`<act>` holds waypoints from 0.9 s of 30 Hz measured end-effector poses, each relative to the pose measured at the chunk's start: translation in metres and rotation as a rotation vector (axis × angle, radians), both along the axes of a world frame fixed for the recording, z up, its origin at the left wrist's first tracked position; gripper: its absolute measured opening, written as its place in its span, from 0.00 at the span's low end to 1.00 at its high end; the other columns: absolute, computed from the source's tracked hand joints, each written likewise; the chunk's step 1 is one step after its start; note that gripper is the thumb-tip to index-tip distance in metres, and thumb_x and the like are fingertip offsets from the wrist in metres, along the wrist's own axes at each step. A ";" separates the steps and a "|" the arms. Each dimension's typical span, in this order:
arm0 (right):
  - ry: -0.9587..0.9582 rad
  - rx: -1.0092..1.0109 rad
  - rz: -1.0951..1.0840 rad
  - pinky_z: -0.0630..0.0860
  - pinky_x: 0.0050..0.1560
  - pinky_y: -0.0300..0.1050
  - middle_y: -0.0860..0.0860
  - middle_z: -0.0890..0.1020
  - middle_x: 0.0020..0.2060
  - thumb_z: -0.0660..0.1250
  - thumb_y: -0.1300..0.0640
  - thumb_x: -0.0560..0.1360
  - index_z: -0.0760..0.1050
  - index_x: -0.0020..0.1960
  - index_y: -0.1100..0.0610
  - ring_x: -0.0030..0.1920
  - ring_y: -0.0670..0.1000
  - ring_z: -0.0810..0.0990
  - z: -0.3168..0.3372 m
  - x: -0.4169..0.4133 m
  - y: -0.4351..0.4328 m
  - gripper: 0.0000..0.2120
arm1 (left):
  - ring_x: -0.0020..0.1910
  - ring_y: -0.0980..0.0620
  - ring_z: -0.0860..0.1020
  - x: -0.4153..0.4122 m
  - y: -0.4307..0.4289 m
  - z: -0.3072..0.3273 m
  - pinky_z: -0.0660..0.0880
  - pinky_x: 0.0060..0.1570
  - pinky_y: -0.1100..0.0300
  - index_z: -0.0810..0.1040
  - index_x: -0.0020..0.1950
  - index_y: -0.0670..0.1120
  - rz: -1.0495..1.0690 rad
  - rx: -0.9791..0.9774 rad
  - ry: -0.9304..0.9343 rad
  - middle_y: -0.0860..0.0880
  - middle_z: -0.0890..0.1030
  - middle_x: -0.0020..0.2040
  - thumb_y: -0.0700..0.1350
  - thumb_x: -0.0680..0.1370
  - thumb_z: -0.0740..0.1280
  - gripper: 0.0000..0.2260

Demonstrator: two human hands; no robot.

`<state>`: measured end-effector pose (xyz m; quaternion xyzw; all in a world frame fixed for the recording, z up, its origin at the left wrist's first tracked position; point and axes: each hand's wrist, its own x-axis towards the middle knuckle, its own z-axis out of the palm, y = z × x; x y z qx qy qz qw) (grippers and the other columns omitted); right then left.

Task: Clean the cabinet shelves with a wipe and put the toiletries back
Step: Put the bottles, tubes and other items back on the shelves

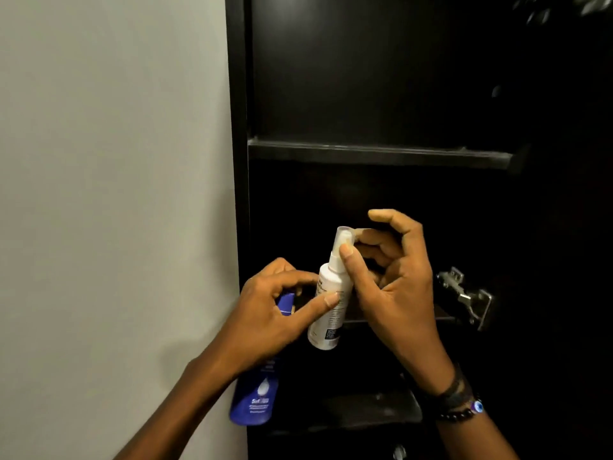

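Note:
A white spray bottle [328, 313] is held tilted in front of the open dark cabinet. My right hand [394, 287] pinches its neck and clear cap, with the thumb on the front and the fingers behind. My left hand [268, 313] holds a blue bottle [255, 396] that hangs down below the palm. Its thumb and forefinger reach across to the white bottle's body. The upper shelf [381, 154] holds nothing that I can see. No wipe is in view.
A grey wall [116, 194] runs along the cabinet's left side. A metal door hinge [464, 293] juts out at the right, close to my right hand. A lower shelf [365, 416] lies below the hands. The cabinet's interior is very dark.

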<state>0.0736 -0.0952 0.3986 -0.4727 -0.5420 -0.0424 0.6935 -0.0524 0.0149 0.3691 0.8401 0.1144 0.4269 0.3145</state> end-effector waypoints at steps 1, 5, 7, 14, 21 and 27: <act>-0.011 0.017 -0.002 0.78 0.47 0.32 0.51 0.80 0.49 0.70 0.63 0.74 0.67 0.62 0.55 0.51 0.45 0.82 0.014 -0.001 0.000 0.20 | 0.44 0.51 0.77 0.000 0.002 0.013 0.78 0.44 0.62 0.79 0.51 0.63 -0.023 0.024 0.001 0.55 0.75 0.43 0.66 0.67 0.67 0.16; -0.007 0.081 0.031 0.78 0.46 0.31 0.49 0.81 0.48 0.69 0.62 0.73 0.69 0.60 0.55 0.51 0.43 0.83 0.062 -0.004 0.004 0.18 | 0.47 0.51 0.77 0.005 0.007 0.062 0.79 0.45 0.55 0.79 0.53 0.62 -0.063 0.125 -0.035 0.55 0.75 0.44 0.66 0.67 0.66 0.17; -0.014 0.067 0.089 0.78 0.49 0.33 0.49 0.83 0.51 0.67 0.58 0.74 0.72 0.60 0.56 0.53 0.43 0.82 0.084 -0.002 0.006 0.15 | 0.45 0.52 0.77 0.005 0.007 0.089 0.78 0.44 0.55 0.79 0.53 0.61 -0.037 0.187 -0.075 0.55 0.75 0.43 0.66 0.68 0.65 0.17; -0.094 -0.260 0.367 0.78 0.55 0.38 0.43 0.82 0.58 0.63 0.68 0.75 0.71 0.63 0.46 0.60 0.46 0.80 0.123 0.014 0.009 0.22 | 0.43 0.56 0.76 0.010 0.015 0.168 0.77 0.46 0.60 0.78 0.49 0.54 0.054 0.300 -0.249 0.53 0.75 0.43 0.66 0.69 0.64 0.19; -0.134 -0.122 0.170 0.79 0.51 0.34 0.42 0.84 0.50 0.72 0.67 0.70 0.73 0.58 0.44 0.52 0.42 0.83 0.161 0.026 0.028 0.24 | 0.45 0.58 0.76 0.031 0.019 0.228 0.77 0.45 0.61 0.75 0.51 0.52 0.161 0.471 -0.327 0.53 0.75 0.47 0.67 0.69 0.61 0.22; -0.114 -0.235 -0.003 0.81 0.52 0.43 0.49 0.85 0.49 0.76 0.62 0.67 0.75 0.60 0.53 0.49 0.45 0.84 0.164 0.064 0.063 0.23 | 0.53 0.52 0.69 0.045 0.031 0.266 0.72 0.55 0.55 0.67 0.59 0.49 0.272 0.531 -0.199 0.51 0.66 0.53 0.51 0.73 0.56 0.16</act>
